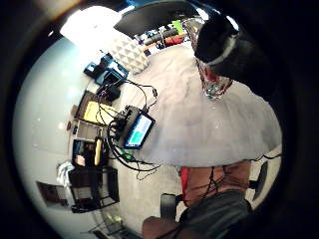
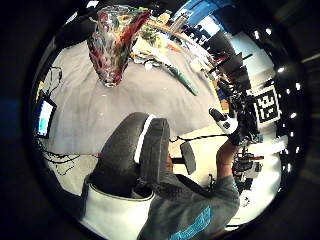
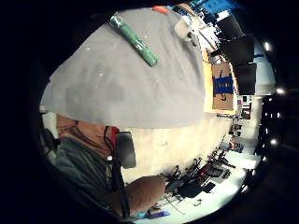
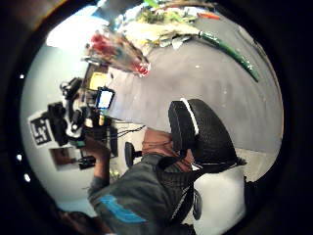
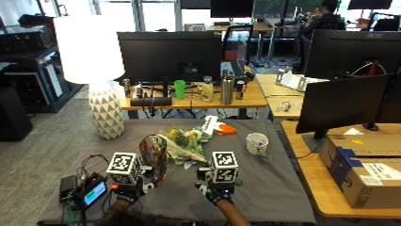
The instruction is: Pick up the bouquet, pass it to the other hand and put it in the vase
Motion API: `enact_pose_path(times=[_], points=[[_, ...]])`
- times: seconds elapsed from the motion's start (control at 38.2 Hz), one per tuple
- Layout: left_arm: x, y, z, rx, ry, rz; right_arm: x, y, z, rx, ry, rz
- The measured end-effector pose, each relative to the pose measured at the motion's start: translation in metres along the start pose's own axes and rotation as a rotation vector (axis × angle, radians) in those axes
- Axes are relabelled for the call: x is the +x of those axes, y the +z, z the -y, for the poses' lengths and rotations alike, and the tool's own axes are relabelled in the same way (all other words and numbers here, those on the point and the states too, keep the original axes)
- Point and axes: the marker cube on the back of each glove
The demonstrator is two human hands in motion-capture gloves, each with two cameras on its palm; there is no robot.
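While the bouquet (image 5: 181, 143) lay on the counter (image 5: 276, 188) just right of the vase (image 5: 153, 157), I saw both hands (image 5: 128, 193) (image 5: 216, 192) hovering near me, apart, fingers loosely curled, gripping nothing

Office room: grey carpet (image 5: 44, 136) at left; lit white lamp (image 5: 89, 49) upper left; wooden desk (image 5: 188, 100) at centre carrying dark monitors (image 5: 172, 56); windows (image 5: 156, 14) along the top, apparently daylit; cardboard boxes (image 5: 363, 162) lower right.
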Motion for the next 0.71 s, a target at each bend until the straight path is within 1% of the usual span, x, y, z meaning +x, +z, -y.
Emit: enact_pose_path(times=[0.16, 0.37, 0.45, 0.55, 0.71], points=[[0.004, 0.002, 0.000, 0.010, 0.004, -0.020, -0.003, 0.000, 0.000, 0.003, -0.005, 0.002], [0.001, 0.002, -0.005, -0.027, -0.013, -0.009, -0.005, 0.005, 0.001, -0.023, -0.007, 0.004], [0.002, 0.000, -0.005, -0.017, -0.013, -0.012, -0.006, 0.006, 0.003, -0.013, -0.015, -0.002], [-0.003, 0.005, 0.002, 0.008, -0.013, -0.007, -0.009, 0.004, 0.005, 0.006, -0.038, 0.000], [-0.002, 0.003, 0.002, 0.006, -0.013, -0.001, -0.004, 0.008, 0.011, 0.006, -0.049, -0.011]])
